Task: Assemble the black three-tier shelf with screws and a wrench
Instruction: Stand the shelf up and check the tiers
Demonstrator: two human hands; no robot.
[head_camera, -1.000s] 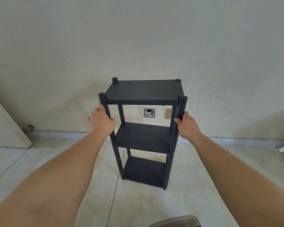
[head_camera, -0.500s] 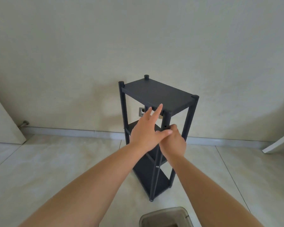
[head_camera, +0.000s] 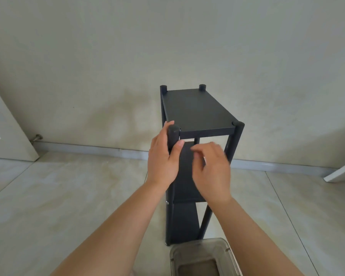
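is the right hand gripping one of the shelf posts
No, the right hand hovers blurred in front of the shelf with fingers loosely curled; only the left hand grips a post.

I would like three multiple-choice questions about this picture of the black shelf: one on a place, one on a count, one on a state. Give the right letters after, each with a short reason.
1. Where does the clear plastic box stand?
A. on the top board
B. on the floor in front of the shelf
C. against the wall

2. How many boards does the shelf have?
A. two
B. three
C. five

3. What is the left hand doing?
A. gripping the near left post
B. lying flat on the floor
C. holding a wrench

Answers:
1 B: the box sits at the bottom edge of the view, just before the foot of the shelf.
2 B: a top, a middle and a bottom board show.
3 A: its thumb and fingers curl round the post near its top; the right hand is beside it, blurred, holding nothing that shows.
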